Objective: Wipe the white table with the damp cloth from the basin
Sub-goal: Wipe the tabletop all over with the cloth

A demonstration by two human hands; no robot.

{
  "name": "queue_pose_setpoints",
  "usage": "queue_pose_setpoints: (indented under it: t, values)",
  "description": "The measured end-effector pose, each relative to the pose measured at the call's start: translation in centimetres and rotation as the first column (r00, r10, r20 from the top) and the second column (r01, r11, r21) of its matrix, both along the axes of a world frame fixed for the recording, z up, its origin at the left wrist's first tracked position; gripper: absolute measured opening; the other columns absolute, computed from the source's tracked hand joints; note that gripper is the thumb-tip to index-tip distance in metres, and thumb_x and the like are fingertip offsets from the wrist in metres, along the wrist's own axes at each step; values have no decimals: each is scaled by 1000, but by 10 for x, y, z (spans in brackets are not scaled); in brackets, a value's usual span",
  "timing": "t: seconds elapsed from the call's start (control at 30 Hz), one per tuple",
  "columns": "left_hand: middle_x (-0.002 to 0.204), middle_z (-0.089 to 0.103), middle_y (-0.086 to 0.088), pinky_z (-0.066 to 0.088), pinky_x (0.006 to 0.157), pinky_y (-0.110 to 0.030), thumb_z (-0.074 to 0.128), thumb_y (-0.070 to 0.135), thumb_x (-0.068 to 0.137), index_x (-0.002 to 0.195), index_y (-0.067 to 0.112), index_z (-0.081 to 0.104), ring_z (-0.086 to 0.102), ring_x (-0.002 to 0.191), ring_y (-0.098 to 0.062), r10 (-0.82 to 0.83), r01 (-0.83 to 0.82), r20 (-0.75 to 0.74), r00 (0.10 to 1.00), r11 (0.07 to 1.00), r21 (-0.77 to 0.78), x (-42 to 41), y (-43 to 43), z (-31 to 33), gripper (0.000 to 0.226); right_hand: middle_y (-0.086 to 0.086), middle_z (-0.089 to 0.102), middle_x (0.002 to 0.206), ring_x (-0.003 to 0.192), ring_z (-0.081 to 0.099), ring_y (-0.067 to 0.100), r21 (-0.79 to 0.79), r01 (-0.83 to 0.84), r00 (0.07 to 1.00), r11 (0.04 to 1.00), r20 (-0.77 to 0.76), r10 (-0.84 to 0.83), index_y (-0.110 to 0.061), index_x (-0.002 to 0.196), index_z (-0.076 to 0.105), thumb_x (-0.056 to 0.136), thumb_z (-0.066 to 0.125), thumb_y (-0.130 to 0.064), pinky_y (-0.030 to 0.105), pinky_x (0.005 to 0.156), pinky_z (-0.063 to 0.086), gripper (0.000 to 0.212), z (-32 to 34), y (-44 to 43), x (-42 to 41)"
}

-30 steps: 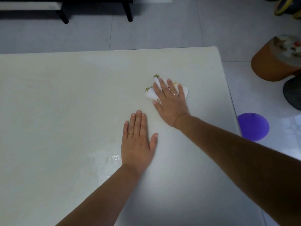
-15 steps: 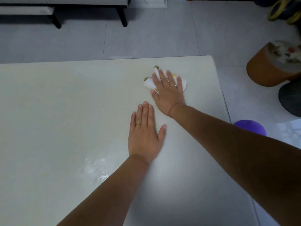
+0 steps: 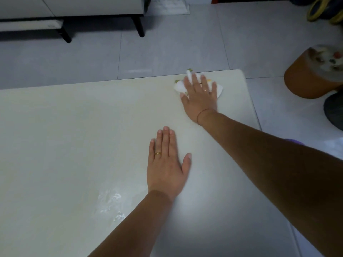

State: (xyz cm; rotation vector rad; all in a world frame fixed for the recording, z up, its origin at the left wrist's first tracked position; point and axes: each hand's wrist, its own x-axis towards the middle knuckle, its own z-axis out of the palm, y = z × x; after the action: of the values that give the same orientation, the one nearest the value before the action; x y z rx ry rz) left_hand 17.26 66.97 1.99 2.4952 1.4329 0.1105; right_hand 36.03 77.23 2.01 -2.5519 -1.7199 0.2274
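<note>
The white table fills most of the view. Near its far right corner my right hand presses flat on a small white cloth with yellow and green trim; the cloth shows on both sides of the fingers. My left hand lies flat on the table in the middle, palm down, fingers together, nothing in it. A wet smear glistens on the tabletop just left of my left forearm. No basin shows.
Grey tiled floor lies beyond the table. A dark-legged bench stands at the far left. An orange stool and a dark round object sit on the right, with a purple item by my right arm.
My right hand has pushed the cloth away from me, up to the table's far edge near the right corner. My left hand stays flat in place.
</note>
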Motion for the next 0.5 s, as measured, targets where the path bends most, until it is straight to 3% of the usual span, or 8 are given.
queue_pose_setpoints:
  t: [0.1, 0.23, 0.37, 0.43, 0.5]
  values:
    - [159, -10, -4, -12, 118, -33, 11, 54, 94, 152, 11, -4, -18, 145, -15, 4, -4, 9, 1000, 1000, -2, 0, -1, 0, 74, -4, 4, 160, 146, 6, 22, -4, -214, 976, 977, 41, 214, -26, 150, 11, 99, 25, -40, 49, 115, 0, 55, 4, -14, 34]
    - [159, -10, -4, -11, 118, -33, 13, 54, 95, 151, 11, -4, -17, 146, -15, 6, -6, 13, 1000, 1000, -5, 1, -1, -2, 74, 0, 7, 159, 145, 8, 25, 12, 95, 994, 995, 54, -96, -24, 150, 10, 99, 21, -38, 55, 113, 4, 54, 4, -27, 89]
    - [160, -5, -5, -10, 118, -33, 16, 54, 94, 152, 10, 0, -13, 146, -16, 6, -6, 13, 1000, 1000, 10, 1, -1, -4, 74, 0, 2, 160, 146, 1, 28, -13, 377, 926, 926, -5, -377, -24, 150, 7, 99, 18, -39, 55, 113, -1, 54, 2, -22, 65]
    - [160, -2, -6, -9, 118, -33, 17, 53, 94, 152, 9, 2, -11, 147, -16, 13, -13, 3, 1000, 1000, 26, 1, -1, -4, 74, -2, -2, 160, 146, -2, 28, -12, 271, 962, 962, 25, -271, -25, 150, 5, 99, 18, -40, 55, 113, -4, 55, -3, -25, 37]
    - [160, 0, -7, -8, 119, -34, 16, 53, 94, 152, 9, 4, -9, 147, -17, 13, -12, -10, 1000, 999, 40, 1, -1, -4, 74, -4, -1, 160, 146, 0, 26, -3, 9, 999, 1000, 38, -9, -26, 150, 6, 98, 20, -41, 53, 114, -3, 56, -3, -39, 25]
